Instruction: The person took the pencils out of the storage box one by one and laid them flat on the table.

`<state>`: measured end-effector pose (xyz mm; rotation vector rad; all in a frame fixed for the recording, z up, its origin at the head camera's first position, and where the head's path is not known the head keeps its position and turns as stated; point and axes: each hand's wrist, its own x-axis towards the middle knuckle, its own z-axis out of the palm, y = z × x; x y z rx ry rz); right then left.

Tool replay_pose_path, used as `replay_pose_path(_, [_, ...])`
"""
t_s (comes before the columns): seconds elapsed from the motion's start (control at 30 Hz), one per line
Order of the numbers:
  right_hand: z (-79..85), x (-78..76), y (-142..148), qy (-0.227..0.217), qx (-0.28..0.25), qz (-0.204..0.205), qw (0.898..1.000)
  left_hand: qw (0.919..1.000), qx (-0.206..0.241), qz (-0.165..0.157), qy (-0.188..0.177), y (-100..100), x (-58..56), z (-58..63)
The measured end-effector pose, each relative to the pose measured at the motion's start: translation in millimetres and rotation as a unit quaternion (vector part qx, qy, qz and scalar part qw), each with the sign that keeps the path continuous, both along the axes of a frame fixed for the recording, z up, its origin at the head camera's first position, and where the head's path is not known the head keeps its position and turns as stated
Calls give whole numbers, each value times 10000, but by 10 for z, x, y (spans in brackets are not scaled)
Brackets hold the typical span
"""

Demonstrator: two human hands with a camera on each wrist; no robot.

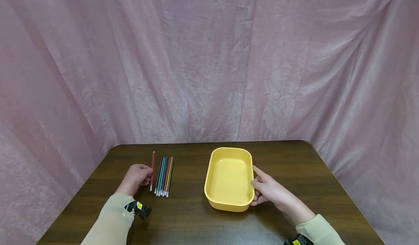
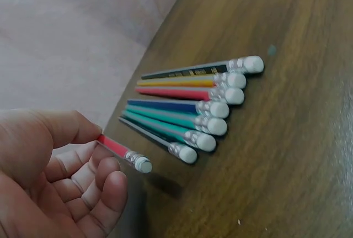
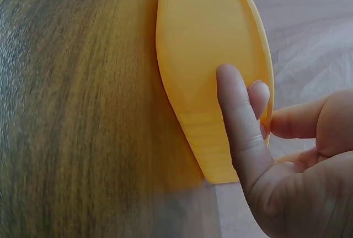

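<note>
My left hand (image 1: 135, 176) pinches a red pencil (image 1: 152, 160) between thumb and fingertips, at the left of the table. In the left wrist view, the pencil's white eraser end (image 2: 144, 164) sticks out from the fingers; the rest of it is hidden by the hand. Just right of it lies a row of several pencils (image 1: 163, 176), side by side, erasers toward me, in black, teal, blue, red and yellow. My right hand (image 1: 270, 189) holds the right side of a yellow tray (image 1: 229, 179), thumb at the rim and other fingers against the outer wall (image 3: 204, 39).
The brown wooden table (image 1: 186, 223) has rounded far corners. A pink curtain (image 1: 209, 74) hangs behind it and along both sides. The tray has nothing inside and stands right of the pencil row, with bare wood between them.
</note>
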<state>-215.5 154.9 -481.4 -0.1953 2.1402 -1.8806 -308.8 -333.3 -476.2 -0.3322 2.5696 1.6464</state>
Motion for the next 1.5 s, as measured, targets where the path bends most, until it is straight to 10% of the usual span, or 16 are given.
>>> replay_pose_path(0.87, [4, -3, 17, -26, -19, 25, 10000, 9984, -545, -85, -114, -33, -63, -121])
replay_pose_path(1.5, [19, 10, 10, -4, 9, 43, 10000, 9998, -94, -140, -135, 60, -61, -95])
